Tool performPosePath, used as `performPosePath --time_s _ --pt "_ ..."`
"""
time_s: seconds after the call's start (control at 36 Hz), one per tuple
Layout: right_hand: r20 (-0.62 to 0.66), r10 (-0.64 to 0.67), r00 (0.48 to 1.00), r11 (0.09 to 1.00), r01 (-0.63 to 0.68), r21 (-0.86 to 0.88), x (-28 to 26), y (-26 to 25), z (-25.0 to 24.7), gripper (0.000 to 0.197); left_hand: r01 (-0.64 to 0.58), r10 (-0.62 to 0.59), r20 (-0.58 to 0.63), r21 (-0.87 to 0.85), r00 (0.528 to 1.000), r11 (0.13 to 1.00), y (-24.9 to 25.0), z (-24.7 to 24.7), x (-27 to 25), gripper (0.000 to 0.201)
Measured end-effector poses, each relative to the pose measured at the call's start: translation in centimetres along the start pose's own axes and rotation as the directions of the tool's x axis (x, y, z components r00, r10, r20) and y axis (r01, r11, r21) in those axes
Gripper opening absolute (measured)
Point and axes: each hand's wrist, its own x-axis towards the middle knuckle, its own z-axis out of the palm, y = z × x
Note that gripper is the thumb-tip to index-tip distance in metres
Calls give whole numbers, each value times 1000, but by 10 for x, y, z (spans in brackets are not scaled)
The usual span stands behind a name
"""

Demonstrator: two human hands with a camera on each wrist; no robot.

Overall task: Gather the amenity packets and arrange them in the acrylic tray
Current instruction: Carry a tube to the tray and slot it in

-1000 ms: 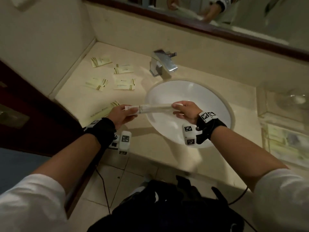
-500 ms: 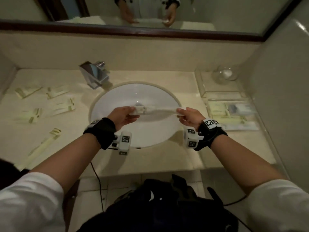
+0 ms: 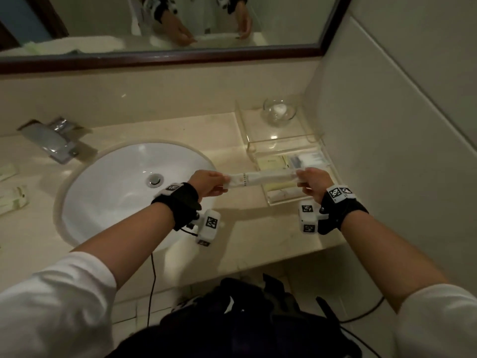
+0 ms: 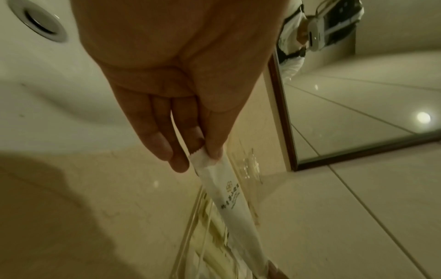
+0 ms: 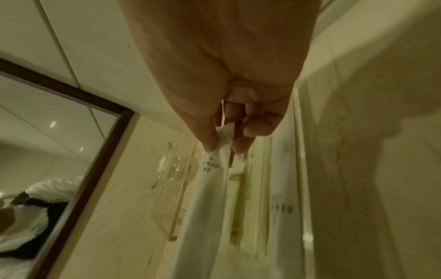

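Head view shows a long white paper packet point(image 3: 263, 178) stretched level between both hands, hanging over the near half of the acrylic tray point(image 3: 289, 201) at the right of the counter, not yet touching it. The left hand point(image 3: 209, 183) pinches one crimped end between thumb and fingertips; the right hand point(image 3: 311, 180) pinches the other end the same way. I take the two-ended hold as a way to keep the limp sleeve straight and line it up with the flat packets already lying in the tray. The tray is clear and hard-edged, with a glass bowl point(image 3: 278, 112) on its raised back shelf. More pale packets point(image 3: 13, 200) remain on the glossy stone counter left of the round white basin point(image 3: 108, 182).
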Motion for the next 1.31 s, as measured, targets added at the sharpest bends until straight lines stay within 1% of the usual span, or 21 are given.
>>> performPosePath --time_s 0.08,0.17,0.19,0.28,0.36,0.42,0.56,0.69,0.86,0.94,1.0,1.11,1.19,1.25,1.31 --pt "-49 -81 996 976 69 -208 14 6 -28 12 -5 5 -6 98 1000 995 3 28 12 26" --pt "-83 -168 982 919 126 -373 24 10 -53 16 -27 25 12 203 1000 979 5 54 20 10" --pt "-89 -185 979 899 132 -418 26 11 -60 15 -36 33 15 231 999 972 6 62 22 9" --pt "-86 -209 974 835 132 -534 32 14 -75 16 -62 58 24 322 998 945 5 79 30 12" --pt "-67 -214 974 771 127 -624 38 16 -86 21 -85 81 28 422 996 903 4 93 35 14" --pt "-52 -221 974 749 135 -649 41 19 -89 22 -104 103 29 503 994 858 5 100 38 17" --pt "-32 -266 963 690 167 -704 47 21 -89 13 -179 155 94 642 983 746 6 113 38 23" --pt "-33 -306 951 669 190 -719 53 24 -88 19 -259 207 165 755 964 603 6 121 37 23" --pt "3 -325 946 596 208 -776 58 33 -87 25 -257 192 186 839 964 479 0 129 40 27" --pt "21 -362 932 554 233 -799 60 37 -87 24 -268 224 187 867 956 421 -3 133 40 28" --pt "28 -381 924 529 243 -813 61 39 -87 24 -290 264 194 870 945 398 -5 136 40 30" --pt "55 -436 898 496 291 -818 59 41 -88 32 -363 304 251 839 919 405 -5 138 38 33" --pt "100 -462 881 443 327 -835 56 43 -89 32 -400 295 306 847 905 349 -5 138 37 34" --pt "127 -448 885 408 328 -852 55 46 -90 35 -408 285 323 852 903 329 -4 138 36 36" --pt "140 -435 890 394 328 -859 53 48 -90 36 -412 273 335 855 902 314 -2 137 36 40"
